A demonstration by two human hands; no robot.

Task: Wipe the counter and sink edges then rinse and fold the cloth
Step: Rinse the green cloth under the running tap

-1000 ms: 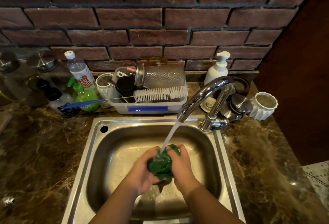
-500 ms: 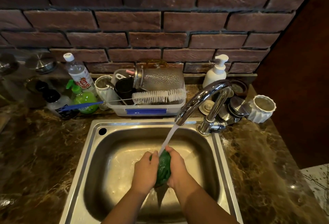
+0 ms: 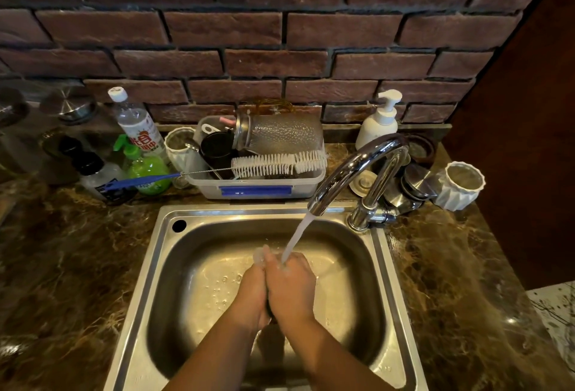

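Observation:
My left hand [image 3: 250,291] and my right hand [image 3: 291,288] are pressed palm to palm over the middle of the steel sink [image 3: 155,266]. The green cloth [image 3: 268,312] is squeezed between them and almost wholly hidden; only a dark sliver shows at the heels of the hands. Water [image 3: 295,235] runs from the chrome faucet [image 3: 351,166] onto the knuckles of my right hand. The brown marble counter [image 3: 62,266] surrounds the sink on both sides.
Behind the sink stands a plastic tub [image 3: 258,191] with a glass jar and a white bottle brush. Bottles [image 3: 137,129] crowd the back left. A soap dispenser [image 3: 378,123], metal lids and a white ribbed cup [image 3: 460,188] sit at the back right, under the brick wall.
My hands have closed fully together around the green cloth, so it has gone from plainly visible to nearly hidden. The water keeps running.

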